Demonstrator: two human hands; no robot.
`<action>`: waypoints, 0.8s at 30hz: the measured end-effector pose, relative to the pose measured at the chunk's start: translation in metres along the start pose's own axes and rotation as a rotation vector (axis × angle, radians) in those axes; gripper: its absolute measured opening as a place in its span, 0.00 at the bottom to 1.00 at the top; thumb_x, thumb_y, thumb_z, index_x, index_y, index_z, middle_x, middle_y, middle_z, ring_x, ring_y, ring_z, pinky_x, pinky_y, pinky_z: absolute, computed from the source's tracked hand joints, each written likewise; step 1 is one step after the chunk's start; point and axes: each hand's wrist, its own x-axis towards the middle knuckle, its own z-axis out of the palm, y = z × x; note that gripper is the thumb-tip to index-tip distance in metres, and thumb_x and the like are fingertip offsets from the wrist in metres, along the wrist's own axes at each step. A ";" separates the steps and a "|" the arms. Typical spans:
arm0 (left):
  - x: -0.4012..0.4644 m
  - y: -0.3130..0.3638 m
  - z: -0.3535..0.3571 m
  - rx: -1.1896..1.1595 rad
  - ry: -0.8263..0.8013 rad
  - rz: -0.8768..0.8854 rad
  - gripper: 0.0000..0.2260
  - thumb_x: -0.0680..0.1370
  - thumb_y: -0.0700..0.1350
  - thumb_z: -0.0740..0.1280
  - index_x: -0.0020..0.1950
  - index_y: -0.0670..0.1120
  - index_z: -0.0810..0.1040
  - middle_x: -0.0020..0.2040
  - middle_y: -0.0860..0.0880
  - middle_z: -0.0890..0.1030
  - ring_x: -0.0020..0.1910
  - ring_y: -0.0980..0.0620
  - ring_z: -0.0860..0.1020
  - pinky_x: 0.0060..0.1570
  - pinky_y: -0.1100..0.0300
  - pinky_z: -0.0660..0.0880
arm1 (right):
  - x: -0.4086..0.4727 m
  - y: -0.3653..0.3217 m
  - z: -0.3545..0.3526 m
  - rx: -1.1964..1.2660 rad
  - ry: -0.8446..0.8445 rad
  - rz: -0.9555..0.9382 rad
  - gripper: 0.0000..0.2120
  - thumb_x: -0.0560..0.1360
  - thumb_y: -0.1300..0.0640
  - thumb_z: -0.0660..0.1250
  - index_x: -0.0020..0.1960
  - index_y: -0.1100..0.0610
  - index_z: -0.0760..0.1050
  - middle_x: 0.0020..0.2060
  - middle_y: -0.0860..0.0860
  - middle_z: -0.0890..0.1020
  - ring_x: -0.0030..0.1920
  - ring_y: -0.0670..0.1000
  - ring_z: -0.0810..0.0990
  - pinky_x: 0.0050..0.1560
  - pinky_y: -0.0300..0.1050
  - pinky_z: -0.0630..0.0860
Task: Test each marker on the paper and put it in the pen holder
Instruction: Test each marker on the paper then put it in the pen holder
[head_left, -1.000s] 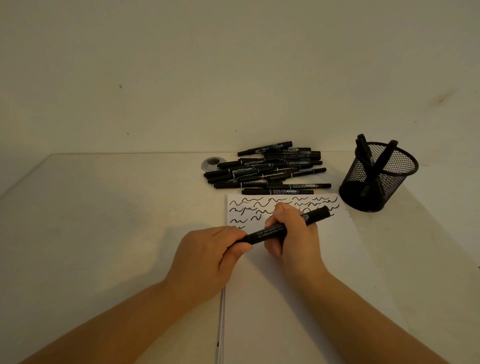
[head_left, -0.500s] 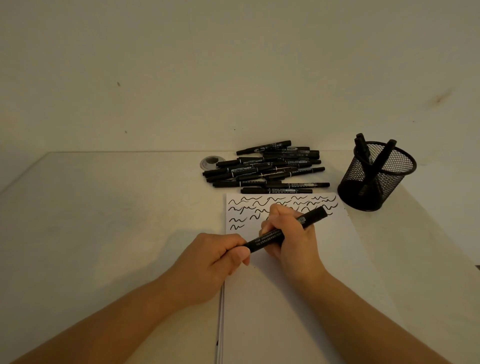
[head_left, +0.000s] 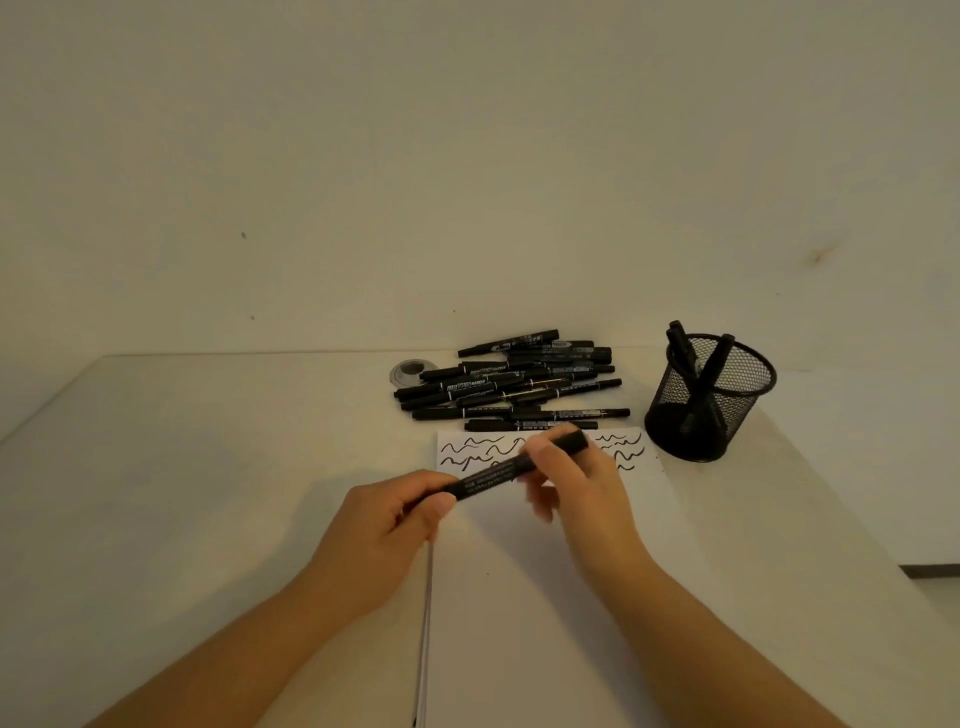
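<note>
Fingers of the left hand (head_left: 384, 525) were curled round the lower end of the marker (head_left: 511, 470), while the right hand (head_left: 576, 478) pinched its upper part near the cap; the marker hung slanted just above the paper (head_left: 524, 587). Whether the cap was on could not be told. To do this step well, I judged the cap should be seated straight and firmly, then the marker dropped tip-down into the mesh pen holder (head_left: 714, 400), which stood to the right with a few markers inside. Beyond the paper's wavy test lines lay the pile of markers (head_left: 511, 384), beside a small round object (head_left: 408, 371). The pale table (head_left: 208, 467) met a plain wall (head_left: 467, 156).
</note>
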 end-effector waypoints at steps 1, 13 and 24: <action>0.002 0.001 -0.003 0.027 0.006 -0.010 0.09 0.77 0.50 0.61 0.46 0.66 0.76 0.30 0.57 0.77 0.31 0.58 0.74 0.35 0.62 0.71 | 0.001 -0.003 -0.007 -0.126 0.023 -0.059 0.04 0.74 0.56 0.65 0.40 0.52 0.75 0.30 0.44 0.79 0.31 0.41 0.75 0.31 0.32 0.70; 0.059 0.077 -0.005 0.521 -0.058 0.278 0.07 0.77 0.55 0.59 0.48 0.57 0.75 0.29 0.62 0.71 0.30 0.63 0.71 0.30 0.69 0.61 | 0.009 -0.052 -0.049 -1.350 -0.016 -1.019 0.11 0.74 0.51 0.62 0.48 0.54 0.80 0.36 0.48 0.81 0.37 0.51 0.77 0.36 0.44 0.70; 0.155 0.081 -0.011 0.480 -0.007 0.059 0.09 0.80 0.51 0.56 0.55 0.53 0.74 0.44 0.56 0.77 0.38 0.58 0.75 0.39 0.60 0.71 | 0.058 -0.101 -0.106 -0.850 0.419 -0.517 0.09 0.74 0.55 0.67 0.53 0.52 0.73 0.38 0.35 0.76 0.37 0.38 0.76 0.38 0.37 0.72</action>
